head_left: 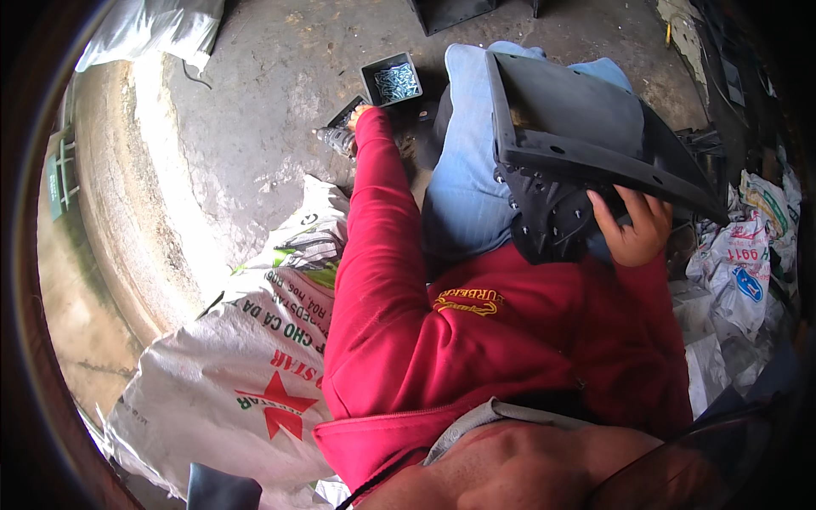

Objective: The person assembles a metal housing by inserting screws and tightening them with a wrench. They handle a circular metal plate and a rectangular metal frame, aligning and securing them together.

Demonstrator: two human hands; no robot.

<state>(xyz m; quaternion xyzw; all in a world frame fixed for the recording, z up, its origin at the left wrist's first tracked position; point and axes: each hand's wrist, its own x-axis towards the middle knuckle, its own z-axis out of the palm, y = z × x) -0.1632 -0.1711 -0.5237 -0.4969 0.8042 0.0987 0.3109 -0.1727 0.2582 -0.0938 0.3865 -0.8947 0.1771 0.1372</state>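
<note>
A large black moulded plastic part [578, 102] with a raised rim lies tilted across my lap. On its near side, a rounded black section [544, 212] is dotted with several small shiny metal points that look like screws. My right hand [633, 223] grips the part's near right edge, fingers over the rim and thumb apart. My left arm is stretched far forward, and my left hand [360, 116] reaches to a small dark tray [344, 110] on the floor. Its fingers are small and partly hidden there. Just beside it lies a grey cylindrical thing [334, 139] whose kind I cannot make out.
A square dark bin [411, 95] of shiny bluish screws stands right of the small tray. A large white woven sack [229, 399] lies at my left, and crumpled printed sacks [748, 255] are at my right. Another black part [455, 13] rests on the concrete floor ahead.
</note>
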